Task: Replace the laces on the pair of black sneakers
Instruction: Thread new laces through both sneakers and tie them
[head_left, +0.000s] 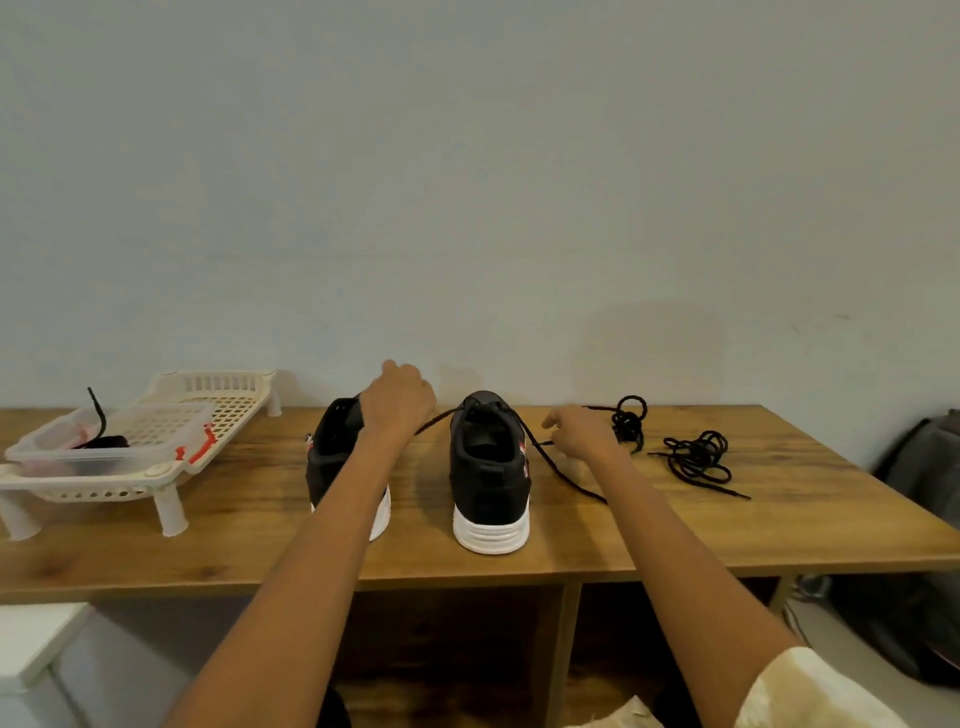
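Observation:
Two black sneakers with white soles stand heel-first toward me on the wooden table (675, 530). The left sneaker (332, 457) is partly hidden by my left forearm. The right sneaker (488, 467) has a black lace (563, 475) running out of its upper eyelets to both sides. My left hand (397, 400) is curled over the far end of the left sneaker and holds the lace's left end. My right hand (582, 434) pinches the lace's right part beside the shoe; its tail lies on the table. Two loose black lace bundles (696, 457) lie to the right.
A cream slatted plastic rack (171, 457) on legs stands at the left, holding a clear container (109, 441) with something black and pink inside. A wall runs right behind the table. A dark bag (924, 467) sits past the table's right edge.

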